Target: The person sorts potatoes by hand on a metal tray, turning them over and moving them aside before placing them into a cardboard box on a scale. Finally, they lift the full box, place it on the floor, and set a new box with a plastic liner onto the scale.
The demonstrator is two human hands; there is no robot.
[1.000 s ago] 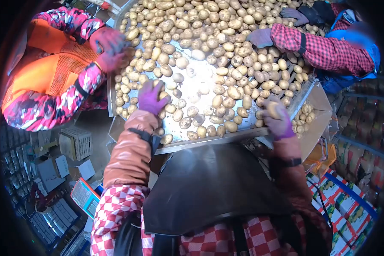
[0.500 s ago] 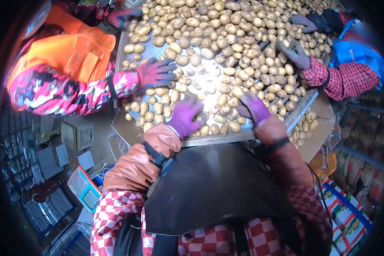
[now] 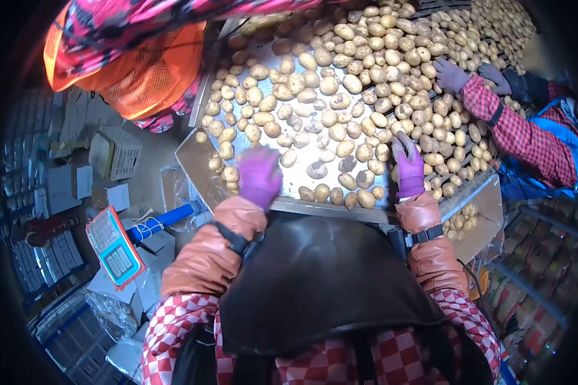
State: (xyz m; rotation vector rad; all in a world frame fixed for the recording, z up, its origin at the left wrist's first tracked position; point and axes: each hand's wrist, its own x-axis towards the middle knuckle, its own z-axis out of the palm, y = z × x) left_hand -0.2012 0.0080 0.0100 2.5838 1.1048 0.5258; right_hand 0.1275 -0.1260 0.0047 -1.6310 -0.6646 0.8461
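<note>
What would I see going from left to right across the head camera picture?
Orange and blue scale → the person's left hand in a purple glove → potatoes lying between the hands → right hand, also gloved → a co-worker's red checked sleeve.

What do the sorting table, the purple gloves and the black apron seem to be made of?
Sorting table: likely bare sheet metal; it glares silver-grey between the potatoes. Purple gloves on the left hand and right hand: probably knitted fabric, matte, no shine. Black apron: seems coated or leather-like, smooth with a dull sheen.
</note>
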